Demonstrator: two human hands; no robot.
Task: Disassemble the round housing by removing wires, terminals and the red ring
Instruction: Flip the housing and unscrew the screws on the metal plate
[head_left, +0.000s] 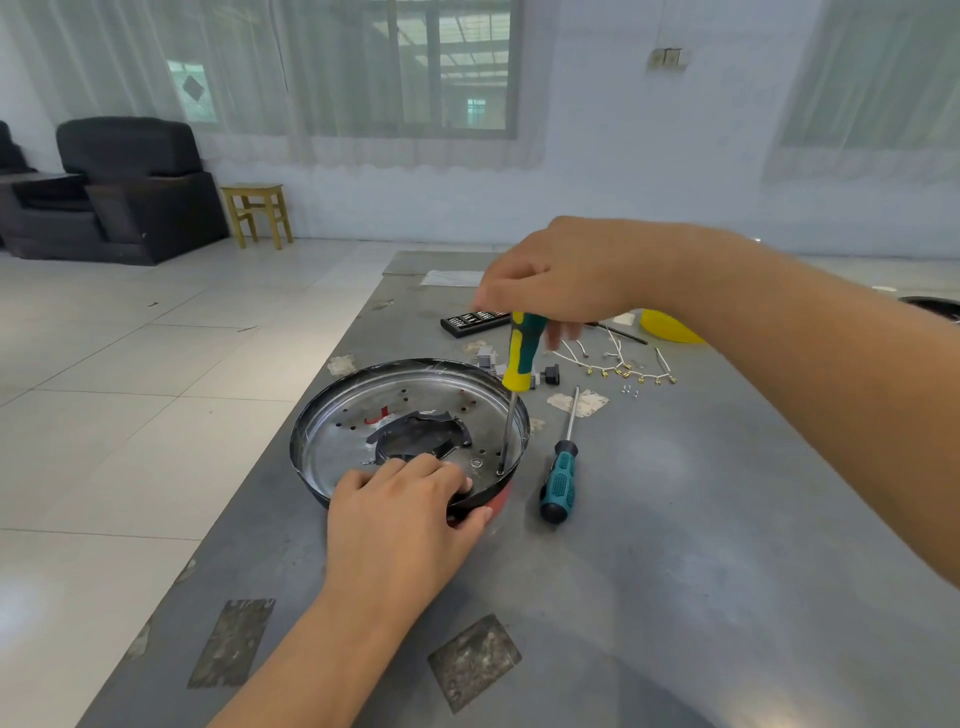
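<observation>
The round housing (410, 431) sits open side up on the grey tabletop (649, 545), its red ring (501, 501) showing at the near rim. The left hand (405, 519) grips that near rim. The right hand (561, 280) clasps a yellow-green screwdriver (522, 358), nearly upright, tip down inside the housing. Removed wires (618, 364) lie behind; a teal screwdriver (561, 467) lies beside it, pointing away.

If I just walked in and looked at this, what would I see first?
First you'd spot the right hand holding a yellow and green screwdriver upright, its tip down inside the round housing in the middle of the grey table. The left hand grips the housing's near rim, where a bit of red shows. A teal screwdriver lies just right of the housing, with loose white wires behind it.
</observation>
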